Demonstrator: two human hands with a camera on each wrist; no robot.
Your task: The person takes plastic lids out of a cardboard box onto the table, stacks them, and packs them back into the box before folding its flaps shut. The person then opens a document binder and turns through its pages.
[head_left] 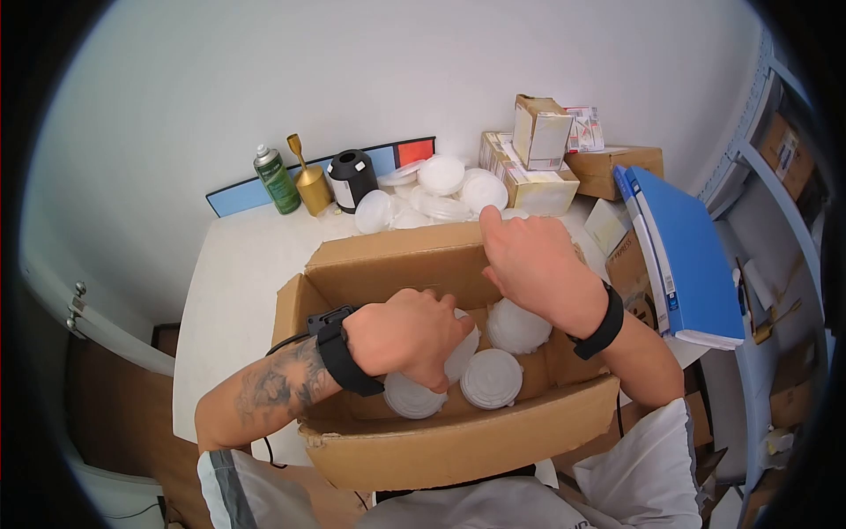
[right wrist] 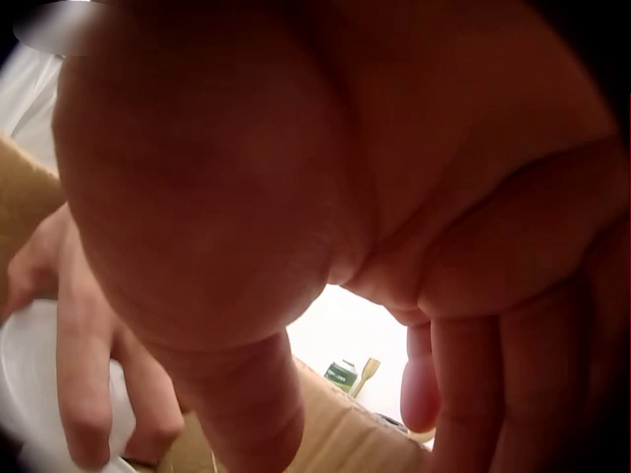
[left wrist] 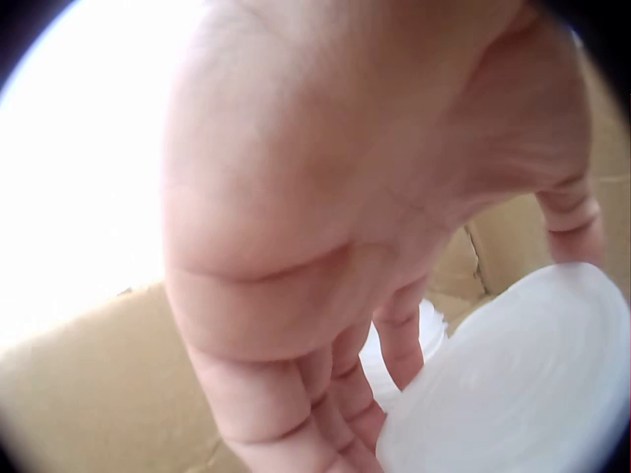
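Observation:
My left hand [head_left: 410,335] reaches down into an open cardboard box [head_left: 458,454]. It pinches a round, translucent white plastic lid [left wrist: 523,374], thumb at one edge and fingers at the other. Beneath and around that hand, on the box floor, lie more white lids [head_left: 491,379], some stacked [head_left: 515,326]. At the box's far right, my right hand [head_left: 538,264] grips the far wall, its thumb [right wrist: 246,414] on the inner side and fingers over the rim. Part of the lid in the left hand is hidden by that hand in the head view.
Loose white lids [head_left: 441,176] are heaped on the white table [head_left: 229,291] behind the box. Left of them stand a green spray can [head_left: 278,181], a gold vase [head_left: 313,187] and a black container [head_left: 352,181]. Small cartons [head_left: 538,189] and a blue binder [head_left: 692,256] are at right.

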